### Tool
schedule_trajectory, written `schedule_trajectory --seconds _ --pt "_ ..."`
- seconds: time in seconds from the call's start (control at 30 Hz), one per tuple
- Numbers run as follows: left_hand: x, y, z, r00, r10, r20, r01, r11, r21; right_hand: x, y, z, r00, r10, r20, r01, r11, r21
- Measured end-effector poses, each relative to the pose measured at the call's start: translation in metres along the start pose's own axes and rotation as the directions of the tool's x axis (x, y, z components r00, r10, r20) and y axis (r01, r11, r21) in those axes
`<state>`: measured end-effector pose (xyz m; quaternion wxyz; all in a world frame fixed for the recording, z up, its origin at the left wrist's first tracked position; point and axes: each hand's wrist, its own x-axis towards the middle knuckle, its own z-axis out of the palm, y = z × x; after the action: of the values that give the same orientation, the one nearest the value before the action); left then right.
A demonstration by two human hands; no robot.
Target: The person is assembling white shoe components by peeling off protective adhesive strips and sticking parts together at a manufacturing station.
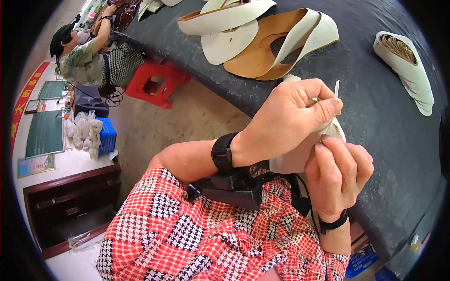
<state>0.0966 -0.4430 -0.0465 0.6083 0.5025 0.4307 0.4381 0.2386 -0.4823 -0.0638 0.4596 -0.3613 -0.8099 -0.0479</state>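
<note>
Both of my hands are close together at the table's edge, closed on one white leather shoe upper piece (338, 131). My left hand (288, 122) pinches its edge between thumb and forefinger, and a narrow pale strip (337, 88) sticks up past the fingertips. Just below, my right hand (340, 173) pinches the same edge with its fingers curled in. Most of the piece is hidden behind the hands. Beyond them lie white shoe uppers with tan lining (255, 58). Farther right is a fanned stack of white leather pieces (408, 70).
A dark-covered table (375, 122) extends ahead and right. At the far left a co-worker (89, 61) handles dark red glossy material. A red plastic stool (154, 84) stands between us. Left are a blue basket (107, 136) and a dark wooden cabinet (70, 206).
</note>
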Motion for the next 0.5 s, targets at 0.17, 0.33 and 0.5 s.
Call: schedule_trajectory --seconds 0.17,0.33,0.5 --pt "0.005 0.000 0.001 0.997 -0.063 0.047 0.065 0.997 -0.036 0.001 -0.001 -0.001 0.999 0.018 0.031 -0.017 0.999 -0.037" --pt "0.010 0.000 0.000 0.995 -0.057 0.079 0.056 0.998 0.019 -0.002 -0.001 0.004 0.998 0.042 0.037 -0.040 0.997 -0.065" --pt "0.012 -0.006 -0.003 0.995 -0.062 0.078 0.065 0.997 -0.037 -0.003 0.000 0.005 0.998 0.026 0.050 -0.022 0.997 -0.076"
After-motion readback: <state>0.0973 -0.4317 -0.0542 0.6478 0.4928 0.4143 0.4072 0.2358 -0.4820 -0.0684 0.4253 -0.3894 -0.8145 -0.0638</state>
